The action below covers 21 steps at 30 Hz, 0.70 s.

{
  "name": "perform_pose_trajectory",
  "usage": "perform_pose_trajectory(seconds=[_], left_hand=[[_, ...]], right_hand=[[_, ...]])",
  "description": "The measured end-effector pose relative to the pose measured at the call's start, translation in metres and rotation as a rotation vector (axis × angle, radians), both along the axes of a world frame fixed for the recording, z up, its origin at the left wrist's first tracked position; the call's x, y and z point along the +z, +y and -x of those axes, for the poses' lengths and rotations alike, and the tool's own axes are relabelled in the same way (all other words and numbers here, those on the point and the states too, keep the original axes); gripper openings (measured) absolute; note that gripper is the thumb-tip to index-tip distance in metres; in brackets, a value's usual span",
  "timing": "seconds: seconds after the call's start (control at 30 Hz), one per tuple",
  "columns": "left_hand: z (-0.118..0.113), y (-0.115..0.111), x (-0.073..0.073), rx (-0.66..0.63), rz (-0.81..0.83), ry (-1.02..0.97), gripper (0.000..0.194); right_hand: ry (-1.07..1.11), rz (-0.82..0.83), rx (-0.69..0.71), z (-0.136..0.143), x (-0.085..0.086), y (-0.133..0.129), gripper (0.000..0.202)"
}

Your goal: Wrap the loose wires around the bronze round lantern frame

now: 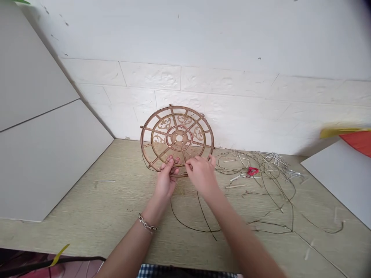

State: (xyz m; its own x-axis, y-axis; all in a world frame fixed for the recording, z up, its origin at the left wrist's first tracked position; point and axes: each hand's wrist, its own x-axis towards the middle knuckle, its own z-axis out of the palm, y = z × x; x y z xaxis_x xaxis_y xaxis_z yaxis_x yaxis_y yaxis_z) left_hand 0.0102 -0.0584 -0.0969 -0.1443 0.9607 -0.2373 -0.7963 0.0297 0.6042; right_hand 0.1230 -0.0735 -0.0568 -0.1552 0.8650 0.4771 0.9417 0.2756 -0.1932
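A round copper-coloured openwork frame [179, 138] with spokes, rings and scroll ornaments stands tilted up, its face toward me. My left hand [167, 173] has its fingers wrapped round the lower rim, the thumb in front. At the lower right of the frame my right hand [200, 170] is closed in a pinch near the rim; what its fingertips hold is too small to make out. Thin dark wire [203, 210] hangs below my hands and curves over the table.
Tangled wire [266, 181] with white sticks and a red piece [253, 171] covers the table's right side. A white wall stands behind, pale panels [52, 154] at left, another panel [342, 177] at right. A thin rod [106, 180] lies on the left.
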Motion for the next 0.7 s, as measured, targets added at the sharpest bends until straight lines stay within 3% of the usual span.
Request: perform_pose_trajectory(seconds=[0.1,0.17,0.4,0.5,0.6,0.7], left_hand=[[0.001,0.002,-0.001,-0.005,-0.011,0.005,0.012],[0.003,0.004,0.0,0.01,-0.012,0.014,0.011],[0.014,0.008,0.006,0.07,-0.047,0.023,0.011],[0.014,0.006,0.007,0.029,-0.044,0.025,0.011],[0.013,0.006,0.007,-0.004,-0.037,0.027,0.012],[0.012,0.007,0.005,0.011,-0.03,0.012,0.012]], right_hand=[[0.147,0.034,-0.146,0.014,-0.009,-0.002,0.019],[0.086,0.021,-0.119,0.015,-0.007,0.002,0.02],[-0.552,-0.195,0.53,-0.011,0.035,0.03,0.027],[-0.704,-0.252,0.67,-0.019,0.042,0.033,0.032],[-0.683,-0.192,0.559,-0.015,0.038,0.026,0.029],[-0.44,-0.105,0.273,-0.001,0.025,0.013,0.025]])
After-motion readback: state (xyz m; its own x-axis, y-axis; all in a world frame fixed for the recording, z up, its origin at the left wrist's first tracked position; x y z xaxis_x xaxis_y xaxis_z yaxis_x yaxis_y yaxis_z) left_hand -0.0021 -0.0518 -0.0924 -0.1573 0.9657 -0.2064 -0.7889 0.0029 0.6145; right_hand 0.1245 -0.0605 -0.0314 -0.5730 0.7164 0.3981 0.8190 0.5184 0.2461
